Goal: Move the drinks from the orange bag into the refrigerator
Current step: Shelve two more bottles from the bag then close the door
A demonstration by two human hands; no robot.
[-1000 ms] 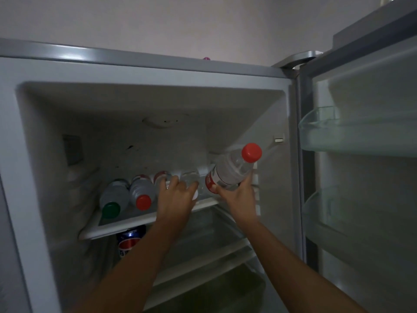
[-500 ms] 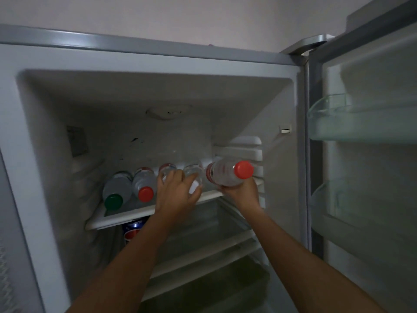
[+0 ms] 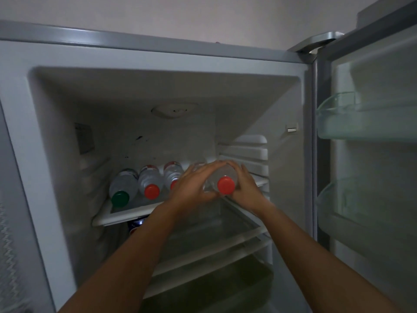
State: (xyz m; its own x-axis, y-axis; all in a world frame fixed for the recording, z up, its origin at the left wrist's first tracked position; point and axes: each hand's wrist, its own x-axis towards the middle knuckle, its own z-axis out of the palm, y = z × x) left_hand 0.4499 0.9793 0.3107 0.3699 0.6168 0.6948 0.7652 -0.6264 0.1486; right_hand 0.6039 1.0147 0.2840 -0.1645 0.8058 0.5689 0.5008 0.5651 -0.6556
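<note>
left hand (image 3: 194, 186), right hand (image 3: 246, 188): both gripping red-capped bottle (image 3: 225, 185) | neighbours: three bottles (image 3: 149, 184) (lying leftward)

One head-worn view only, looking forward and slightly up into the open refrigerator (image 3: 158, 55) from close by, both forearms reaching in from below, the door (image 3: 372, 154) at right

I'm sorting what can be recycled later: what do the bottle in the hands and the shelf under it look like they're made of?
The bottle looks like clear, thin plastic: you can see through its body, and its red cap looks matte plastic. The shelf appears to be a see-through pane, glass or clear plastic, in a white, smooth plastic frame; the dim light leaves that open.
</note>
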